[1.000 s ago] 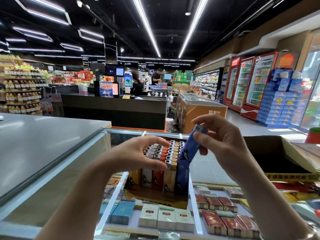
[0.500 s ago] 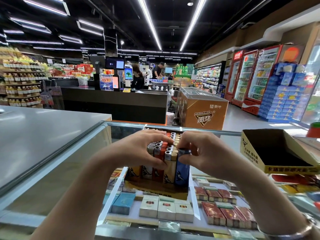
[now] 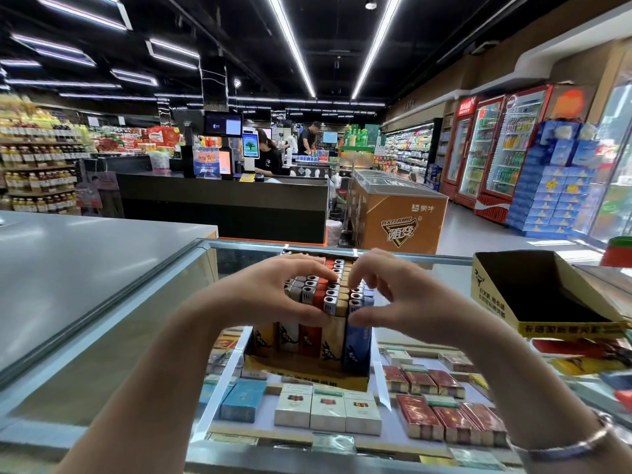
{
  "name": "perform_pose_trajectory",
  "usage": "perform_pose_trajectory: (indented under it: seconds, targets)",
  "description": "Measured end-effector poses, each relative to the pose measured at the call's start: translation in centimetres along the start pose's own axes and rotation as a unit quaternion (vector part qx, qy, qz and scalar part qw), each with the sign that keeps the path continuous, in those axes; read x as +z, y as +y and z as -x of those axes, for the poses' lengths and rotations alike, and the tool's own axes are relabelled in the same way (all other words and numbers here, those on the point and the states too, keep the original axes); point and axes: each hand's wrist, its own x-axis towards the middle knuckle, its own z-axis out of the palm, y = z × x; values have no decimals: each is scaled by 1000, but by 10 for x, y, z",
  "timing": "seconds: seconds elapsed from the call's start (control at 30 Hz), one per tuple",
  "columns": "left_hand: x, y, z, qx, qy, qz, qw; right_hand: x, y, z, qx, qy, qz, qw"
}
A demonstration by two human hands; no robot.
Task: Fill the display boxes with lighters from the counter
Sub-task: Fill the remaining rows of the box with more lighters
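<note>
The right hand (image 3: pixel 393 295) is curling over the far right column of the packed rows, its thumb and fingertips (image 3: pixel 355 280) pinching at the silver-capped top of the blue plastic lighter (image 3: pixel 357 343) standing at the front right corner, while the left hand (image 3: pixel 273 295) is cupping the left side of the block, fingers bent over the metal tops and thumb pressing the front row, bracing rather than lifting anything. Both are working on the yellow cardboard display box (image 3: pixel 307 374), which is sitting on the glass counter top (image 3: pixel 143 343) and looking nearly full of upright lighters in tan, white, orange and blue. The risk, as I judge it, is coming from how tightly these rows are packed: pressing one lighter down hard could be pushing a neighbour up or tipping the front row forward over the low cardboard lip. A second, empty yellow cardboard display box (image 3: pixel 496 299) is waiting well apart to the right; a sweeping elbow could be knocking it off the counter edge.
</note>
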Motion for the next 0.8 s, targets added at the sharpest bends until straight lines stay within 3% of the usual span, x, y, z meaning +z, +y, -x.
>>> perform_pose_trajectory:
  seconds: [0.1, 0.3, 0.43, 0.53, 0.67, 0.8]
  targets:
    - [-2, 0, 2, -3, 6, 39, 999, -7, 9, -1, 47, 6, -70, 996]
    - [-1, 1, 1, -12, 18, 82, 996, -4, 16, -3, 102, -34, -100, 989]
    - [1, -2, 0, -66, 136, 49, 987, -11, 19, 1, 208, -94, -158, 961]
    - [2, -6, 4, -129, 206, 117, 963, -15, 24, 5, 261, -157, -188, 934]
    - [7, -10, 10, -222, 153, 164, 949, -9, 26, 5, 278, -243, -168, 914]
    - [15, -18, 13, -262, 130, 188, 938, 1, 27, -1, 250, -254, -186, 916]
